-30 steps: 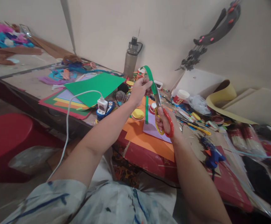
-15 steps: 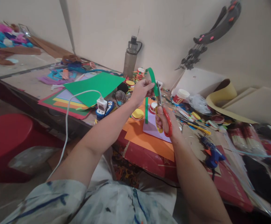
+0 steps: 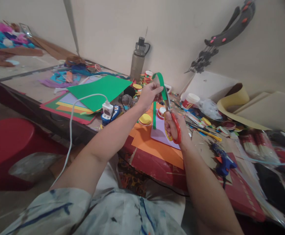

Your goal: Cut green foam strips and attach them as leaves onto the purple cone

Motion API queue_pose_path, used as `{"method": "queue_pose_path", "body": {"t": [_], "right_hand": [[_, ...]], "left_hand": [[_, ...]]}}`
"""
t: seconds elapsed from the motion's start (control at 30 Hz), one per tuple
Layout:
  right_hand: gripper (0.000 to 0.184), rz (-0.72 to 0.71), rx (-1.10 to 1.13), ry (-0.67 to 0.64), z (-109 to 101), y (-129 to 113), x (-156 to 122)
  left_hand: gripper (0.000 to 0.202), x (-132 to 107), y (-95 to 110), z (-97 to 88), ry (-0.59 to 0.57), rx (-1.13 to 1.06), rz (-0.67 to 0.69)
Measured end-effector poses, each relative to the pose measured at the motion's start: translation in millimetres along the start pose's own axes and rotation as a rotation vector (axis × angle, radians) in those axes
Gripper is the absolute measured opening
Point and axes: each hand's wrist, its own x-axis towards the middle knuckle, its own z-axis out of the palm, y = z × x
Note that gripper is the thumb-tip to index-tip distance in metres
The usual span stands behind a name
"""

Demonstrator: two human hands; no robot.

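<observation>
Green paper strip (image 3: 161, 81): centre of frame, grasped between the left hand's (image 3: 149, 94) fingers, lower end at the scissors' (image 3: 178, 130) blades. Right hand (image 3: 173, 124): fingers around the handles. Cutting judged under way, unfinished. Green length (image 3: 154, 117) below: connection indeterminable. Lilac sheet (image 3: 158, 134) beneath appears uncut.

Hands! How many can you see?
2: the left hand at the green strip, and the right hand holding the scissors. Some fingers are partly hidden.

A cluttered table (image 3: 26, 79) carries a bottle (image 3: 137, 63) and colored sheets (image 3: 100, 89).
</observation>
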Motion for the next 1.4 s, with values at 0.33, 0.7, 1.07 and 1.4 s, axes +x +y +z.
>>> {"method": "queue_pose_path", "body": {"t": [0.33,0.7,1.07,1.4], "right_hand": [[0.065,-0.06,-0.103,-0.034,-1.4,9.4,3.2],[0.063,-0.109,-0.085,-0.025,-1.9,13.8,7.5],[0.059,-0.054,-0.027,-0.033,2.7,1.9,-2.2],[0.058,-0.033,-0.045,-0.007,4.3,1.3,-2.0]], "left_hand": [[0.033,4.1,6.3,-3.8,0.086,-0.07,-0.018],[0.036,-3.5,4.4,2.6,0.002,0.028,-0.015],[0.032,-5.8,6.5,4.6,0.011,0.02,-0.04],[0.033,-3.5,2.9,2.4,0.011,0.015,-0.041]]}}
